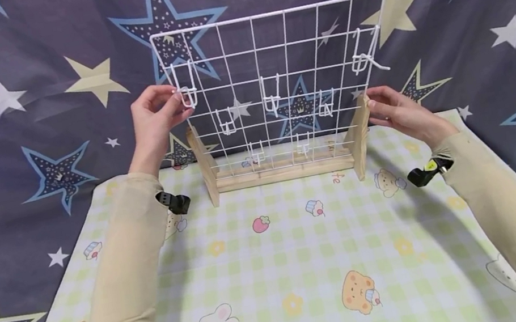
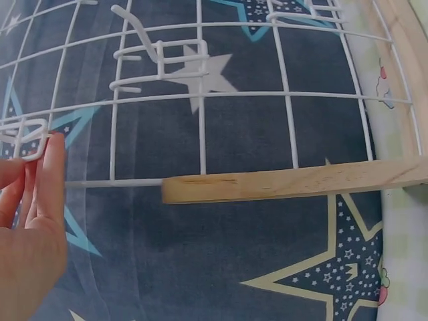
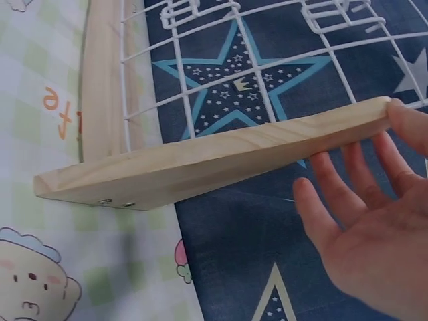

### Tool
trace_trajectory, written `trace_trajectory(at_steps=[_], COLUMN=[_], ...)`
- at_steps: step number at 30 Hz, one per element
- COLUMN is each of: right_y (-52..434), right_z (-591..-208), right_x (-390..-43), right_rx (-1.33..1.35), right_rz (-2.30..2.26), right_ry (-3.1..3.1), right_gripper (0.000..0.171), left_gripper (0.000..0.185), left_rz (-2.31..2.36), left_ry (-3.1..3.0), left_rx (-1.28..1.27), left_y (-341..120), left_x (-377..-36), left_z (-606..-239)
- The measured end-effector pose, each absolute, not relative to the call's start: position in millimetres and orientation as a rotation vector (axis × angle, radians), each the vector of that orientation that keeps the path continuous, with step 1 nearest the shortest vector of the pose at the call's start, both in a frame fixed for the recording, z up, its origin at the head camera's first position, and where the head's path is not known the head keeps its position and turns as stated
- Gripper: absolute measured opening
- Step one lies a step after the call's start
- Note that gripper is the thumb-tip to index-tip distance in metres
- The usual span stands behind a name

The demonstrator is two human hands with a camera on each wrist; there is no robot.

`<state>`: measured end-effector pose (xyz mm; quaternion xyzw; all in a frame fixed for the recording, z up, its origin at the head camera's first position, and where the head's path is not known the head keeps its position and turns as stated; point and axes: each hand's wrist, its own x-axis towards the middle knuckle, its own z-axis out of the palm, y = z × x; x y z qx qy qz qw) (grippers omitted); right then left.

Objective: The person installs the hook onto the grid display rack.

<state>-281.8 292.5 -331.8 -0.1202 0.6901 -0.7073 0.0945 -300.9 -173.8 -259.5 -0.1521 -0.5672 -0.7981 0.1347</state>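
Nearest me, a pale green checked cloth (image 1: pixel 278 272) printed with bears, rabbits and strawberries is covering the table, and most of its near half is lying bare between my two sleeved forearms. Its left and right edges are dropping away toward a dark star-patterned backdrop (image 1: pixel 14 71) that is hanging behind and to both sides.

Farther back on the cloth, a white wire grid (image 1: pixel 269 49) is standing upright in a wooden stand (image 1: pixel 285 170), with several white hooks hanging on its wires. My right hand (image 1: pixel 396 110) is resting at the top of the stand's right wooden upright (image 3: pixel 214 157), fingers straight and relaxed, the thumb tip touching the wood's end; it is gripping nothing. My left hand (image 1: pixel 154 119) is raised at the grid's left edge, its fingertips (image 2: pixel 50 167) pinching a white hook (image 1: pixel 187 94) that is hanging on the wire there. Open room is lying left of the stand and right of it, above the cloth.
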Motion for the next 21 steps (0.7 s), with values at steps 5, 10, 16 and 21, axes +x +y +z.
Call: trace_trajectory(at_steps=[5, 10, 16, 21], right_y=[291, 294, 303, 306], right_z=[-336, -340, -344, -351], right_x=[-280, -278, -270, -265], right_rx=[-0.391, -0.377, -0.345, -0.361], right_rz=[-2.150, -2.100, -1.975, -1.887], right_ry=[2.023, 2.075, 2.130, 2.148], right_gripper=[0.037, 0.047, 0.057, 0.062], left_gripper=[0.013, 0.010, 0.007, 0.008], left_rz=[-2.285, -2.237, -2.160, -2.103], left_ry=[-1.676, -1.756, -1.843, -1.911], left_rx=[-0.477, -0.484, -0.464, -0.431], left_y=[-177, -186, -197, -203], left_x=[-299, -297, -294, -294], left_z=[-269, -284, -302, -318])
